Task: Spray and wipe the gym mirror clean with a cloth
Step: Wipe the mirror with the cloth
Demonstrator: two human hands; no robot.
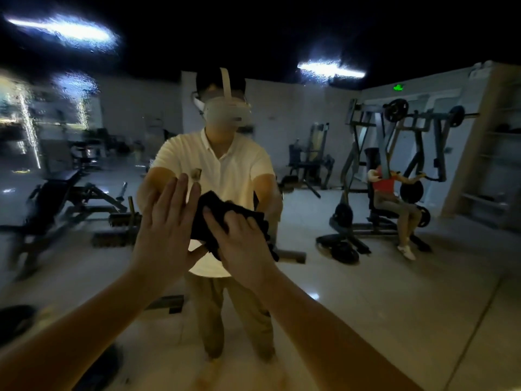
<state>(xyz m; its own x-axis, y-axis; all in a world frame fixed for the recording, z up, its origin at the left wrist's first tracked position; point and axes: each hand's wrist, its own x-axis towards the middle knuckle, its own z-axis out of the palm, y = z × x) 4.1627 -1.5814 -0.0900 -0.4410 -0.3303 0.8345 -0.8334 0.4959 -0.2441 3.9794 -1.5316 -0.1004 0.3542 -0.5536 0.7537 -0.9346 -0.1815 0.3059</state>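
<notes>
Directly ahead: we face the mirror (352, 292), droplet-streaked at upper left.
Left hand (166, 221): flat on the glass, fingers straight, holding nothing.
Right hand (245, 244): fingers curled on the dark cloth (211, 200), pressing it to the glass beside our other hand.
Reflected: weight bench (56, 193) left; seated person (386, 190) on press machine (434, 142) right.

I had only one view, the wide-angle camera on the head, which looked forward and slightly down from close up, squarely at the mirror (352, 292), whose glass filled the frame left to right.
</notes>
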